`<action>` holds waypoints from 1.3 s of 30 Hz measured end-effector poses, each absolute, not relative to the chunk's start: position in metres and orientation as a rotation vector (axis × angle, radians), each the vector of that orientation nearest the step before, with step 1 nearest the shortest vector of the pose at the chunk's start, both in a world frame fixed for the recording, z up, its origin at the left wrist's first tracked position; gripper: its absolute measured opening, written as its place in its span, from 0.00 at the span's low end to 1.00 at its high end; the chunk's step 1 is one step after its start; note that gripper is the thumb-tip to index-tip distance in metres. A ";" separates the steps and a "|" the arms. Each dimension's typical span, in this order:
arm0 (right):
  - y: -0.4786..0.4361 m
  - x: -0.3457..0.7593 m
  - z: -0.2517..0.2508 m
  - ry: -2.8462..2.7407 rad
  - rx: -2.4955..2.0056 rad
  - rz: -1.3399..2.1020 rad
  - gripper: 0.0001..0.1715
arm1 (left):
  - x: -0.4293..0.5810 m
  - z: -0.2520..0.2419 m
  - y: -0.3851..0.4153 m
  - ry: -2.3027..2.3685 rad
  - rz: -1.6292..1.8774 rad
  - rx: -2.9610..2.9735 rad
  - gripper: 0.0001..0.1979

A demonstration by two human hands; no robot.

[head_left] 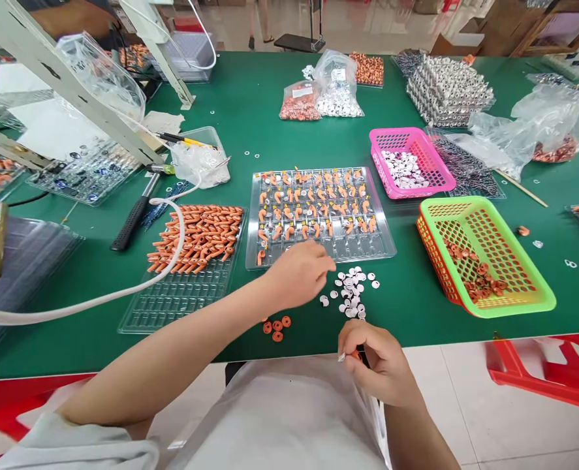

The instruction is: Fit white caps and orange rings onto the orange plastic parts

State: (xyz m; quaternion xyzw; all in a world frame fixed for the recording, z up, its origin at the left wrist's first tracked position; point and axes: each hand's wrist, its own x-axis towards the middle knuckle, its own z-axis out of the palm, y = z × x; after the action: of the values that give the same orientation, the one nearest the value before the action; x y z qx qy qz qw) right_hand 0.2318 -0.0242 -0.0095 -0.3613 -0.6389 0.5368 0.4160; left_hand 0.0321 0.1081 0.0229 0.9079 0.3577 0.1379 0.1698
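Observation:
My left hand (299, 273) reaches over the green table (250, 117), fingers curled together just left of a small heap of white discs (350, 292); whether it holds one is hidden. Behind it lies a clear compartment tray (382, 245) with orange elbow parts (313, 205) set in its cells. My right hand (375, 362) is at the table's near edge above my lap, pinching a small orange part (356, 354). A few orange rings (277, 326) lie between my arms.
A second clear tray (172, 303) holds a loose pile of orange elbows (196, 236). At right stand a green basket (509, 303) with orange rings and a pink basket (433, 183) with white discs. A hammer (132, 219), white cable (98, 300), bagged parts (318, 94) and a red stool (548, 369) surround.

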 end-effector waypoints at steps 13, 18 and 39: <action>-0.026 0.231 -0.015 -1.558 -0.894 1.370 0.05 | 0.054 0.000 0.098 0.885 0.201 2.745 0.10; -0.025 0.229 -0.013 -1.566 -0.866 1.365 0.04 | 0.049 -0.001 0.094 0.902 0.256 2.759 0.09; -0.010 0.216 -0.007 -1.505 -1.104 1.075 0.10 | 0.010 -0.007 0.055 1.183 0.723 2.519 0.06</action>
State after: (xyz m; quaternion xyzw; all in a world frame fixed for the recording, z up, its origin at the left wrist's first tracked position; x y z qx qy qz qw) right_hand 0.2163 -0.0102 -0.0075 -0.4513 -0.6152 0.4396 0.4740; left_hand 0.0098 0.0549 -0.0073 0.8683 0.4078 0.2494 0.1328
